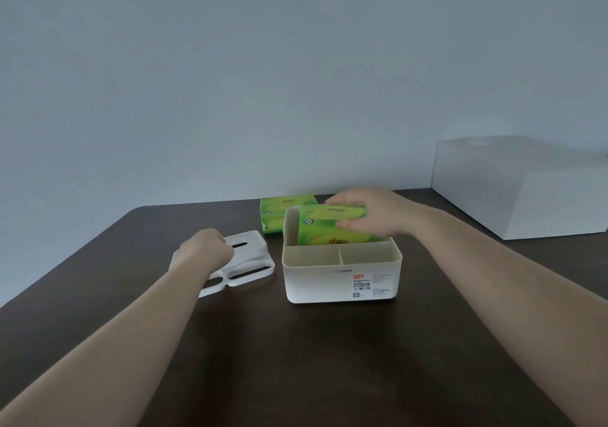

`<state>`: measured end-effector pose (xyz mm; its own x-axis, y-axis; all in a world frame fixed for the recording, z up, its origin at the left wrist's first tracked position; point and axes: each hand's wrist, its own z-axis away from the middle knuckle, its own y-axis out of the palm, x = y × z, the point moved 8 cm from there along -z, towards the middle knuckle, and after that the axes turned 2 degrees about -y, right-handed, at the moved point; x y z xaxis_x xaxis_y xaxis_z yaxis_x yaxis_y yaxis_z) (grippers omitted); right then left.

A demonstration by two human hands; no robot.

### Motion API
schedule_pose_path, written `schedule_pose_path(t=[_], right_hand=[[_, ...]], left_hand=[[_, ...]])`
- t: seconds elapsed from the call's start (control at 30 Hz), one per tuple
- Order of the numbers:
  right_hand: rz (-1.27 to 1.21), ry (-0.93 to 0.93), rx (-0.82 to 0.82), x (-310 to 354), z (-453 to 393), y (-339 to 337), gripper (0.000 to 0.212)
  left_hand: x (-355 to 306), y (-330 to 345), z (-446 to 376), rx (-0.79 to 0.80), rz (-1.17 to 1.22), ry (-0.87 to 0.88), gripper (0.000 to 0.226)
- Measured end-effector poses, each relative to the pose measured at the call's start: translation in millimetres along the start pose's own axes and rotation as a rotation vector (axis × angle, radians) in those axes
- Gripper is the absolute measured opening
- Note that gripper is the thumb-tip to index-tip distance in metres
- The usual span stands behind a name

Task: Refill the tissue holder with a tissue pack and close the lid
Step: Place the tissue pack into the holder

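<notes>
Here the right hand (375,214) grips the tissue pack (329,226) inside the holder (342,281).

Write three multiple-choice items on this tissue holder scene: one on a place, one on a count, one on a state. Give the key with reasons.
1. Where does the lid lie?
A. On the table, left of the tissue holder
B. On the holder
C. On the white box

2. How many green tissue packs show?
A. One
B. Two
C. Three

3. What state is the tissue pack in the right hand in?
A. Flat on the table
B. Tilted, partly inside the holder's rear compartment
C. Fully seated under the lid

Key: 1 A, the lid rests on the table beside the tissue holder, under the left hand. 2 B, a second pack lies behind the holder. 3 B, its top end rises above the rim.
</notes>
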<state>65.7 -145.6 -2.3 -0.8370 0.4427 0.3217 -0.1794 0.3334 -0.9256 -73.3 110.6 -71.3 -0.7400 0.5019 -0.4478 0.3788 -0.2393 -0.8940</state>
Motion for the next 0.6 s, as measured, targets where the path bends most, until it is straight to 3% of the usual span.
schedule_pose_path(t=[0.17,0.33,0.6], right_hand=[[-0.05,0.015,-0.257,17.2,17.7,-20.3,0.029],[-0.082,0.027,-0.264,27.9,25.6,-6.9,0.026],[-0.096,0.035,-0.2,32.8,26.5,2.8,0.027]], left_hand=[[67.8,-13.6,19.9,-0.024,-0.177,-0.267,0.056],[93.1,-10.6,33.6,0.044,0.007,-0.25,0.017],[79.0,-12.7,38.8,0.016,0.036,-0.201,0.019]])
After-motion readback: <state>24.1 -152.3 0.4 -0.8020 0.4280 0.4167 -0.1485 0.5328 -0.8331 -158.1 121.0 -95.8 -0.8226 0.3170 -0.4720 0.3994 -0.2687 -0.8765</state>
